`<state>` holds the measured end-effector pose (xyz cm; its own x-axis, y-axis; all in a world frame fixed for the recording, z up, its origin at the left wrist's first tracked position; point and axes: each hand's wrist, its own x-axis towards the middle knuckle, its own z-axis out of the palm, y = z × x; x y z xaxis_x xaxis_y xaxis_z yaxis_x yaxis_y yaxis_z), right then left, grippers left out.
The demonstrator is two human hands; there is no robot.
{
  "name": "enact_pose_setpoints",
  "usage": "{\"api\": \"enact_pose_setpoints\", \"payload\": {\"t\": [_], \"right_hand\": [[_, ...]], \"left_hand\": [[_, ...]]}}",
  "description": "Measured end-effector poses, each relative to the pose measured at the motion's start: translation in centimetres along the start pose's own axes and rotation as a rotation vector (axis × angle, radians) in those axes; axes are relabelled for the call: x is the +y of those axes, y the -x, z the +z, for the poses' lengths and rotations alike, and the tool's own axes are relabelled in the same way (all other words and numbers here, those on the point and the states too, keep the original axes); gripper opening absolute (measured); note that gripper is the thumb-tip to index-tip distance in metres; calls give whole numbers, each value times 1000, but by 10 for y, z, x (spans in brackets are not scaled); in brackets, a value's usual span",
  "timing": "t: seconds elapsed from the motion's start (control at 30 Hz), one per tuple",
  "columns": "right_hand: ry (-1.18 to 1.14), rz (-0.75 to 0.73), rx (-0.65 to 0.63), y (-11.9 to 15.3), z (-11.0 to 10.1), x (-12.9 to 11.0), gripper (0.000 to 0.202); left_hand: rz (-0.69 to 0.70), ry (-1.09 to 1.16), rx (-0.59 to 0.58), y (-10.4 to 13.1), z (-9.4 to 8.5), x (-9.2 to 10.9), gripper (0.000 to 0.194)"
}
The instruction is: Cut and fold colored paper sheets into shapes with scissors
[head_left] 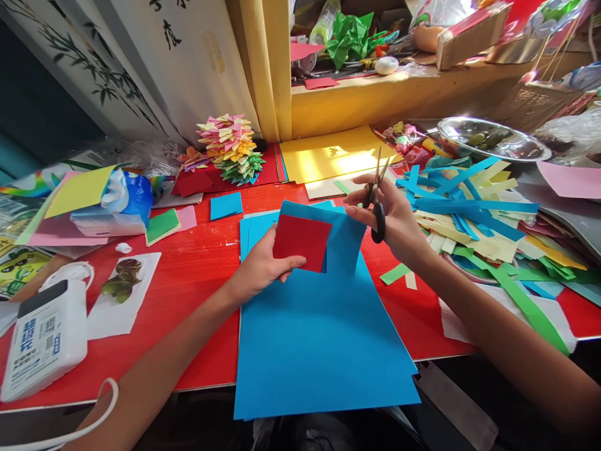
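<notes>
My left hand [265, 263] pinches a red paper square [301, 243] together with a piece of blue paper [350, 238] behind it, thumb on the front of the red. In my right hand [392, 216] are black-handled scissors [378, 210], their blades pointing up and away from the paper. The right fingertips are at the upper right corner of the blue piece; whether they grip it is hard to tell. Under both hands lie large blue sheets [323, 351], reaching over the table's front edge.
Cut paper strips [469, 207] are heaped at right, near a metal bowl [493, 134]. A folded-paper stack [232, 150] and yellow sheets [328, 153] stand behind. At left are a tissue pack [115, 203], small paper squares [162, 225] and a white device [47, 341].
</notes>
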<state>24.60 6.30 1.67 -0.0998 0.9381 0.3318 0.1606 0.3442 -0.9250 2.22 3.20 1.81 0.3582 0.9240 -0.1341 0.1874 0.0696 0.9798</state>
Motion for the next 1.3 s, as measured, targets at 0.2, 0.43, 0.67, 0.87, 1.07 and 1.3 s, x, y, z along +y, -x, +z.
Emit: {"api": "enact_pose_setpoints", "payload": {"t": [0.2,0.43,0.67,0.87,1.07,1.3], "right_hand": [[-40,170,-294,4,4,2,44],[-115,233,-345,3,5,4,40],[-157,260,-258,4,7,5,40],[-204,275,-205,4,11,9,39],[-225,272,-180,3,12,11,39],[-227,289,-168,4,14,9,38]], "left_hand": [[-95,8,-103,-2,-4,-1,56],[-117,-15,-99,-2,-6,2,53],[-64,32,5,-7,-7,-2,48],[-4,-14,70,-7,-6,-9,47],[74,-132,141,-4,-3,-7,68],[117,-141,158,-5,-1,-7,69]]}}
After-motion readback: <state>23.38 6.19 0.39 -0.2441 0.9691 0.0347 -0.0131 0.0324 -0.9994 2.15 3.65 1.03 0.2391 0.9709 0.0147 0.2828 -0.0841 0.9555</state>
